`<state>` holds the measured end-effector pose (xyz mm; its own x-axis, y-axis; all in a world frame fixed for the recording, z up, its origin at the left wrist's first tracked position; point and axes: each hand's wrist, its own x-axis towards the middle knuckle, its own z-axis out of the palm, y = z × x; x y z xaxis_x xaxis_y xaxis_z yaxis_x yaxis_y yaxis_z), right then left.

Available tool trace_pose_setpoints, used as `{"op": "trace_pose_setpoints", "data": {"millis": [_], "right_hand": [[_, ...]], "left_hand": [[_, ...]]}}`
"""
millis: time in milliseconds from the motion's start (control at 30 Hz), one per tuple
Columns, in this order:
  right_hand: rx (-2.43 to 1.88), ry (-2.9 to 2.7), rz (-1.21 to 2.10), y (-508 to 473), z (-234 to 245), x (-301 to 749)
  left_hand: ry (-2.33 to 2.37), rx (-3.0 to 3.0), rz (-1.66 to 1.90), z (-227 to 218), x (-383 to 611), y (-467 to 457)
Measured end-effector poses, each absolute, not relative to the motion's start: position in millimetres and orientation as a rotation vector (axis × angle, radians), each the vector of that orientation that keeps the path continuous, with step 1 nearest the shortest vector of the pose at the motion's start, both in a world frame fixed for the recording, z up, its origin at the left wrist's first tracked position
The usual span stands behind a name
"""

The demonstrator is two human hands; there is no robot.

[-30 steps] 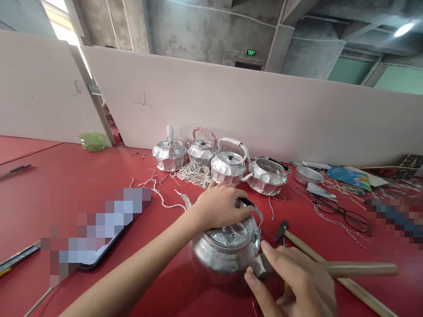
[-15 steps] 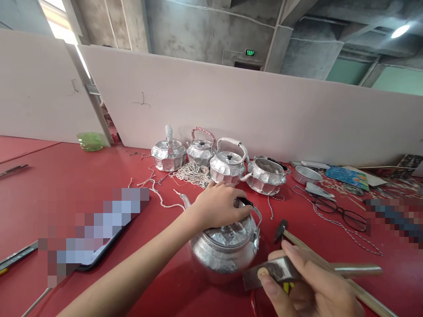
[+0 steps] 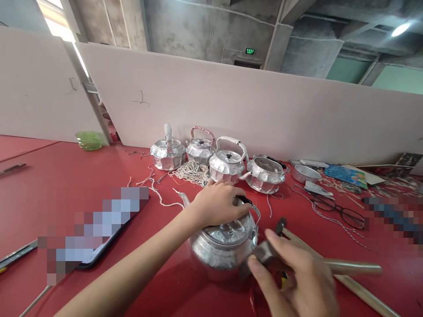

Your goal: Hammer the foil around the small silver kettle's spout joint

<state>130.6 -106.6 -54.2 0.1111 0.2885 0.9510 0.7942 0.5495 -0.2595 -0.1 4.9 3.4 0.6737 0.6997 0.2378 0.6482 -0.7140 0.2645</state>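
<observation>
Near the middle of the red table stands a silvery metal kettle [image 3: 220, 257] with a hammered surface, its thin spout tip pointing up to the left. My left hand [image 3: 221, 204] rests over the lid with its fingers wrapped round the kettle's raised handle, a black part of which shows beside the thumb. At the lower right my right hand [image 3: 297, 273], blurred by motion, grips a hammer [image 3: 264, 255] by its metal head. Its head is close to the kettle's right wall; whether they touch I cannot tell. The hammer's handle sticks out to the right behind my fingers.
Behind are several faceted kettles [image 3: 228, 169] and a heap of cord [image 3: 193, 172]. A second hammer [image 3: 360, 293] lies partly under my right hand. Glasses [image 3: 339, 209] and a perforated metal cup [image 3: 306, 174] are on the right; a phone [image 3: 112, 235] lies left. A white partition [image 3: 205, 97] stands behind.
My right hand has moved a little to the left and up with the hammer, bringing its head nearer the kettle's side. The left hand keeps its place on the kettle.
</observation>
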Motion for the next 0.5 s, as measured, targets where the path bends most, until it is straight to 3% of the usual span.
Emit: {"op": "trace_pose_setpoints", "data": {"millis": [500], "right_hand": [[-0.959,-1.696,-0.558,-105,-43,129]], "left_hand": [[1.111,2.732,0.469,3,0,4]]}}
